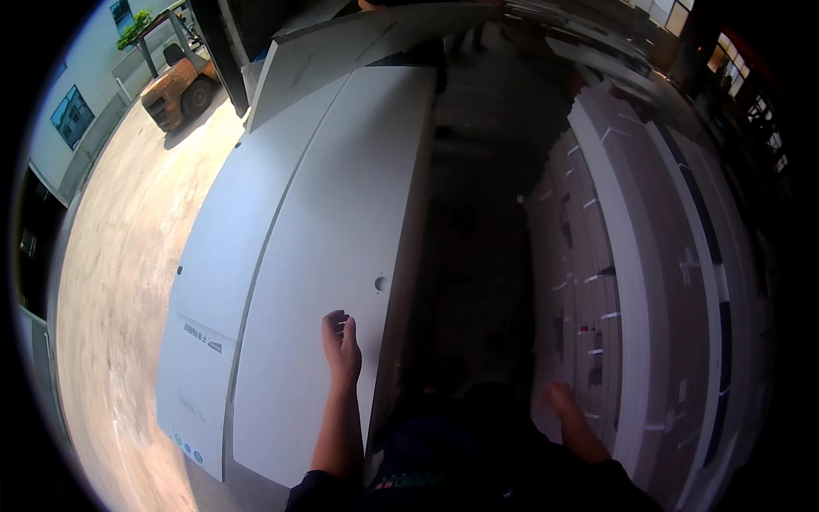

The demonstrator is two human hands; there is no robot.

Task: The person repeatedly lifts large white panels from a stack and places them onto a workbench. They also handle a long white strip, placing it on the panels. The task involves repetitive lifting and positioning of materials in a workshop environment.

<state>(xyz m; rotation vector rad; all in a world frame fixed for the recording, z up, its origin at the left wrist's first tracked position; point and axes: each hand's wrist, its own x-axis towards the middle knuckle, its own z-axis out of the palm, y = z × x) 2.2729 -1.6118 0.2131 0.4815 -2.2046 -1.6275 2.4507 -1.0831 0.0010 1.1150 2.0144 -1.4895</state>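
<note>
A long white door-like panel (316, 230) with a small round cutout (380, 283) near its right edge lies flat before me. My left hand (342, 346) is over its near part, fingers loosely curled, thumb apart, holding nothing; whether it touches the surface I cannot tell. Beside that panel on the left lies a packaged white panel (226, 230) with printed marks. My right hand (560, 398) is low on the right, close to a tall stack of wrapped panels (627, 213). It is dim and blurred, so its fingers cannot be made out.
Across the far end rests another printed board (316, 64). A dark floor aisle (478, 230) runs between the panels and the stack. Outside at far left, an orange forklift (179, 94) stands on sunlit concrete (119, 316). Part of a person (467, 36) shows at the far end.
</note>
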